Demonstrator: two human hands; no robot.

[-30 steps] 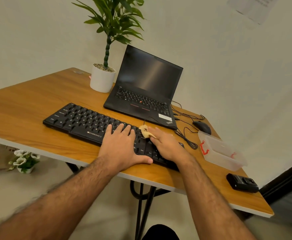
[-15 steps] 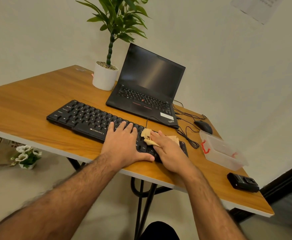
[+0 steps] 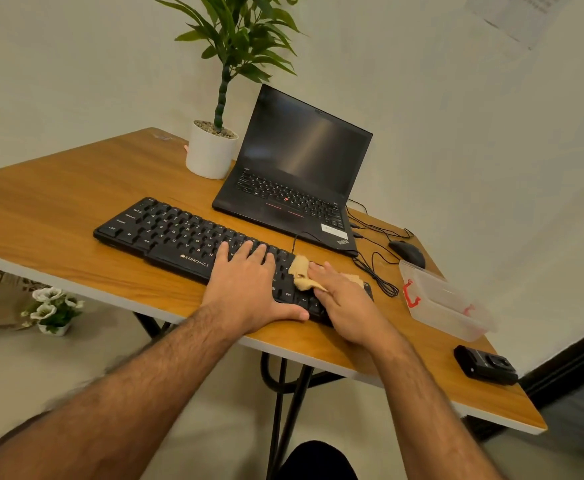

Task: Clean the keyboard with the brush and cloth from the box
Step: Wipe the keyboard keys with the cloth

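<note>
Centre frame: the flat left hand (image 3: 249, 289) steadies the keyboard (image 3: 193, 237); the right hand (image 3: 344, 299), fingers straight, presses the cloth (image 3: 301, 273) onto the right-end keys. Light, even strokes should suit; box (image 3: 446, 303) at right.

A home office corner: wooden desk (image 3: 58, 216), laptop (image 3: 297, 174), potted plant (image 3: 214, 147).

"zebronics" on the keyboard (image 3: 166, 233), "thinkpad" on the laptop (image 3: 294, 188)

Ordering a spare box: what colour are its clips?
Red clips on the clear box, head view.
</note>
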